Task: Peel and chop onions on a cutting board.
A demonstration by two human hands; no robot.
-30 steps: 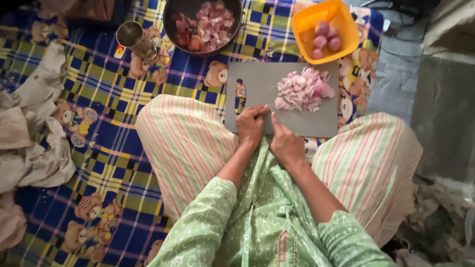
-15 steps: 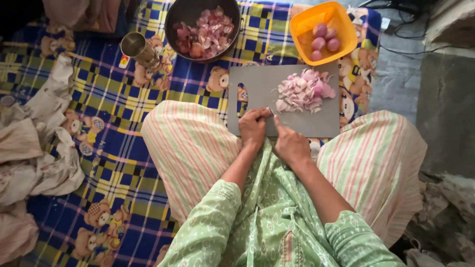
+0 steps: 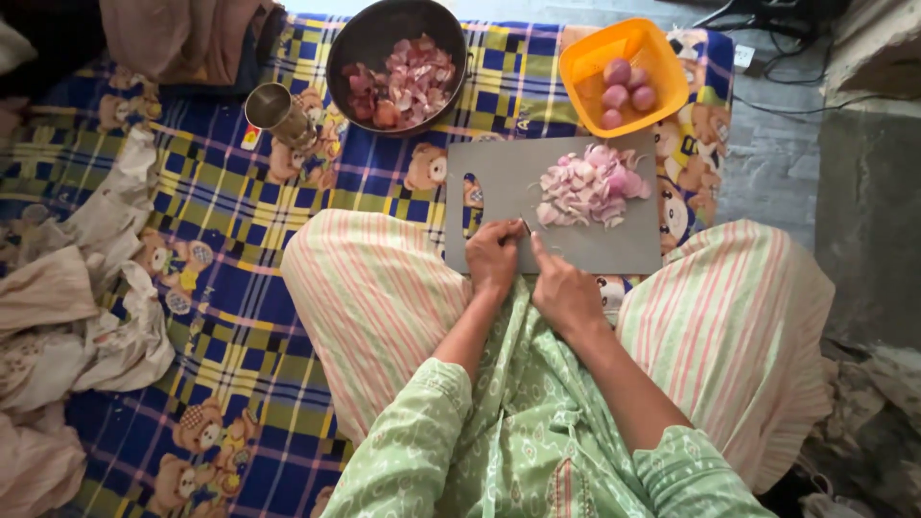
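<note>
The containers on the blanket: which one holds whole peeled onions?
The orange square tub at the far right corner of the cutting board. The dark round bowl holds skins and scraps instead, and the steel cup looks empty.

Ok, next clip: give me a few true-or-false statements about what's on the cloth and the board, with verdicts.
1. A pile of chopped onion lies on the grey cutting board. True.
2. The orange container is empty. False: it holds several peeled whole onions.
3. The left hand and the right hand are close together at the near edge of the board. True.
4. The dark round bowl sits on the cutting board. False: it sits on the checked cloth, beyond the board.
5. A metal cup lies tipped over on the cloth left of the bowl. True.
</note>
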